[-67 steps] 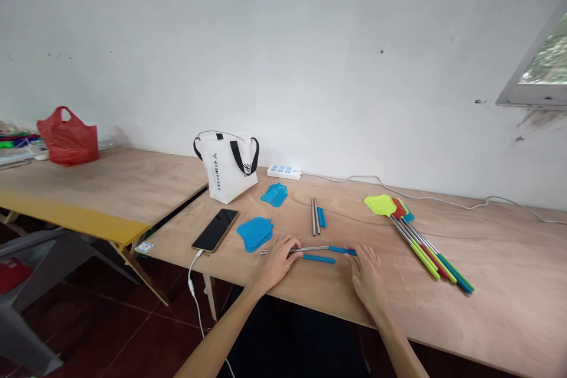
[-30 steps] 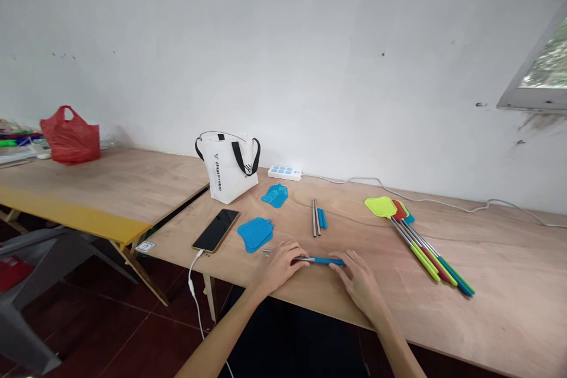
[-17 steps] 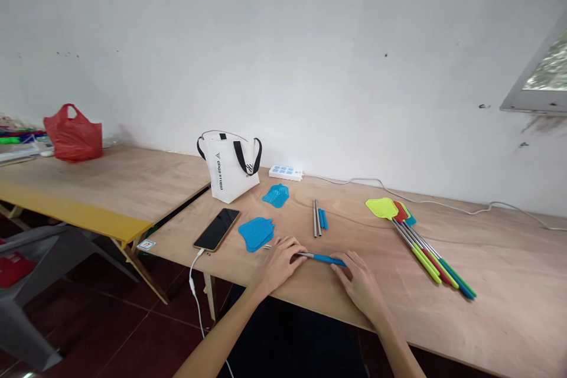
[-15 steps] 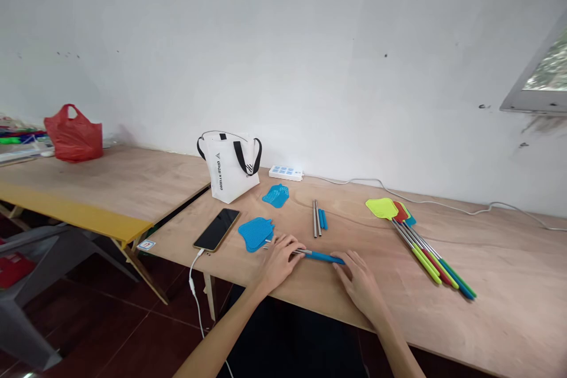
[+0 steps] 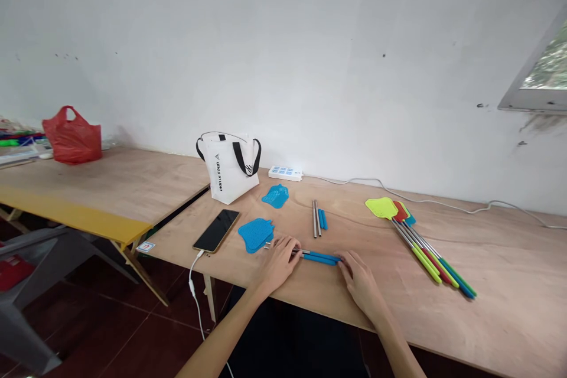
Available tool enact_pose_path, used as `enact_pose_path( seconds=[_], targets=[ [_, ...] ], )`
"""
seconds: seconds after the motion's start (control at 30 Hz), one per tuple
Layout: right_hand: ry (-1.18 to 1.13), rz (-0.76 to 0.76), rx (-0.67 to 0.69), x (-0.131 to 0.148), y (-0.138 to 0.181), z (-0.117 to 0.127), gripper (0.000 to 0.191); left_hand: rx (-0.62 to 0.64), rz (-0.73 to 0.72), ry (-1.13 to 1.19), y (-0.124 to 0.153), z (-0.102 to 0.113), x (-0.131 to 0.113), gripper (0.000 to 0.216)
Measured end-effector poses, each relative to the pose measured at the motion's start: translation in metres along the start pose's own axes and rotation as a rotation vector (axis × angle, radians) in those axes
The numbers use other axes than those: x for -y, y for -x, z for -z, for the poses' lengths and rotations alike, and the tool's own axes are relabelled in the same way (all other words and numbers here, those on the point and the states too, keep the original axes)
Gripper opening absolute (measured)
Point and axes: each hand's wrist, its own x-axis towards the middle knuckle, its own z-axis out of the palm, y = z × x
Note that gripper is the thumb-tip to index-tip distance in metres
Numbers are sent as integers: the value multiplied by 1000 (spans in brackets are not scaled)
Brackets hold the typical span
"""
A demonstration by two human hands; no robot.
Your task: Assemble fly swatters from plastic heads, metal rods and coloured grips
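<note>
Two metal rods with blue handles lie side by side low over the wooden table in front of me. My left hand is closed around their metal parts, and the silvery rod tips poke out past its fingers. At the other end, my right hand pinches the blue handle ends between thumb and fingers. Left of my left hand lie stacked blue fly swatter heads. Farther back are more blue swatter heads, loose metal tubes and short blue grips.
Finished-looking fly swatters in several colours lie at the right. A black phone on a white cable rests at the left. Behind stand a white bag and a power strip. A red plastic bag sits on another table.
The two blue handles now show apart, side by side, where before they nearly overlapped. My right hand has shifted slightly right and down; my left hand has barely moved.
</note>
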Motion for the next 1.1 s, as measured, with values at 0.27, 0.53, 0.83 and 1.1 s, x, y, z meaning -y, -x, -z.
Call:
enact_pose_path(
  seconds=[0.27, 0.53, 0.83, 1.1],
  targets=[
    [10, -6, 68, 3, -1, 1, 26, 11, -24, 8, 0, 0, 0, 14],
    [93, 10, 66, 7, -1, 2, 30, 25, -75, 14, 0, 2, -4, 10],
    [176, 88, 124, 10, -1, 5, 30, 47, -146, -18, 2, -1, 1, 18],
    [173, 78, 125, 8, -1, 4, 24, 43, -114, 15, 1, 2, -1, 12]
  ],
)
